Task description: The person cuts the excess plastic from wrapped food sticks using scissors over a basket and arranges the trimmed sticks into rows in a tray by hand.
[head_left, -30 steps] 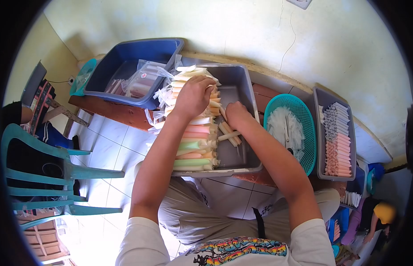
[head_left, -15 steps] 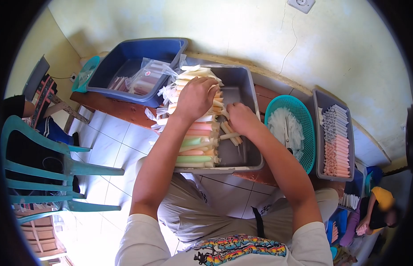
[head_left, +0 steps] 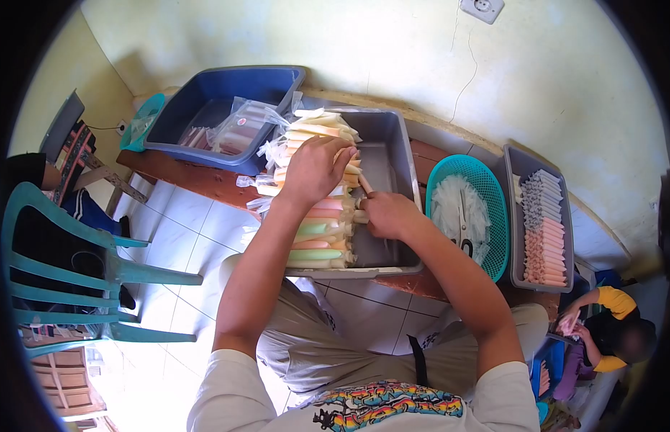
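A grey tub holds a long row of filled plastic tubes, cream, orange, pink and green, along its left side. My left hand rests over the upper half of the row, fingers curled down; what lies under them is hidden. Right of it, my right hand is closed on stick-like tubes at the row's right edge; one pale orange tube sticks out above its fingers. The bare grey floor of the tub shows above and below my right hand.
To the right stand a teal basket with clear plastic and scissors, and a grey tub of grey and pink tubes. A blue tub with bagged tubes is at left, near a green chair. Another person works far right.
My right hand has moved down and closed around the loose tubes that lay on the tub floor. My left hand has shifted slightly down the row. The other person's arms have moved up.
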The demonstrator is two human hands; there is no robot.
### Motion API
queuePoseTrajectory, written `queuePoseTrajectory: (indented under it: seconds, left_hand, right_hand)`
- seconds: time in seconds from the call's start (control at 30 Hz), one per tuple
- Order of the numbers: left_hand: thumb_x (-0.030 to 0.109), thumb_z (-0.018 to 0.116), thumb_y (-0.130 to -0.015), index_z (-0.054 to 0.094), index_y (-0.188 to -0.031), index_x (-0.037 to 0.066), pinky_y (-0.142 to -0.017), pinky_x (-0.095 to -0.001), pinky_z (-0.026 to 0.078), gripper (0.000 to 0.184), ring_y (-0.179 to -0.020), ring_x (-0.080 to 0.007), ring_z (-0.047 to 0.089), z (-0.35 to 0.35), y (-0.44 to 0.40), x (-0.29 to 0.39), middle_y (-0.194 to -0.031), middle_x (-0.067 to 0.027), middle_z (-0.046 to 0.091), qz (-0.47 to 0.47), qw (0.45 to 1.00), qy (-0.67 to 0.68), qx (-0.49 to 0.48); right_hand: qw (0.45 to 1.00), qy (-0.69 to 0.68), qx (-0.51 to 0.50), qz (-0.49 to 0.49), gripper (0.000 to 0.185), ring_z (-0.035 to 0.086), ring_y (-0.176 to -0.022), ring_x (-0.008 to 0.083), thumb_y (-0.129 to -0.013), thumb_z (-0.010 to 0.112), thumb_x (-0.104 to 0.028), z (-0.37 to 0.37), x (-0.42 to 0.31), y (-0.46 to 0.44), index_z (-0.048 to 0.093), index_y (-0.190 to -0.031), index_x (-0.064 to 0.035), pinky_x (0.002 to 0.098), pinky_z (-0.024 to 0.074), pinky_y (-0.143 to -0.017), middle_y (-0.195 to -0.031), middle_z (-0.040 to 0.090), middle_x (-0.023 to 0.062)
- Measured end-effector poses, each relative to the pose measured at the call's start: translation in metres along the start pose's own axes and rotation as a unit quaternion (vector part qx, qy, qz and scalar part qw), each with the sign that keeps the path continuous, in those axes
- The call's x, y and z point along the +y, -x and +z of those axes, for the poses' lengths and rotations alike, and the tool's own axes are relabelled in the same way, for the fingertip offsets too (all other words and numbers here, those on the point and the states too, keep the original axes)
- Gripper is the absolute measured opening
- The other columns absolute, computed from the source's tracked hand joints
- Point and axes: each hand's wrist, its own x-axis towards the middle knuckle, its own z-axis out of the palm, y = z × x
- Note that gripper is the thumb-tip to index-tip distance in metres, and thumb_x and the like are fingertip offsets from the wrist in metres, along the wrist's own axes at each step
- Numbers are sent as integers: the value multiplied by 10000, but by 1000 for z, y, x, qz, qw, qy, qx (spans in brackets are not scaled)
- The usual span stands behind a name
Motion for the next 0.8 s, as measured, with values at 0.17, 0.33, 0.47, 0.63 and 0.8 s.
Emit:
queuePoseTrajectory:
  seconds: [0.17, 0.33, 0.47, 0.63, 0.8]
  left_hand:
    - [251, 689, -1039, 774, -1082, 6, -872, -457, 566, 263, -988, -395, 723, 1, 1, 0, -1038, -187, 775, -1, 1000, 8, 3]
    - [258, 695, -1036, 777, -1072, 2, -864, -459, 567, 271, -985, -398, 724, -1, 0, 3, -1033, -189, 775, -8, 1000, 3, 2]
    - [256, 698, -1033, 775, -1059, 0, -851, -471, 564, 269, -968, -401, 721, -2, -1, 4, -1021, -192, 773, 8, 1000, -13, 14]
    - [248, 694, -1033, 773, -1050, -1, -845, -484, 561, 262, -956, -414, 714, -8, -10, 7, -1008, -204, 769, 44, 998, -40, 18]
    - [202, 694, -1030, 783, -1025, 19, -834, -472, 557, 203, -889, -390, 705, -11, -19, 29, -929, -172, 765, 70, 993, 5, 93]
  right_hand:
    - [1000, 4, 10, -8, 228, 754, -1074, 369, -843, 732, -119, 8, 1, 0, 773, -1053, -41, 486, 626, -918, -1140, 735, 161]
    - [996, 80, -1, -28, 272, 738, -1076, 370, -851, 747, -144, 22, 2, -5, 747, -1100, -34, 477, 620, -912, -1139, 728, 157]
    - [997, 78, -11, -13, 248, 734, -1082, 392, -863, 717, -106, 27, 4, -6, 730, -1089, -3, 485, 618, -909, -1161, 715, 182]
    - [1000, -2, 6, -16, 284, 734, -1113, 409, -948, 601, -78, 17, 6, -1, 679, -1181, 66, 513, 601, -958, -1255, 685, 266]
    - [989, -74, 120, -41, 287, 691, -1137, 438, -956, 616, -81, -21, 2, 14, 627, -1196, 77, 513, 567, -986, -1234, 676, 264]
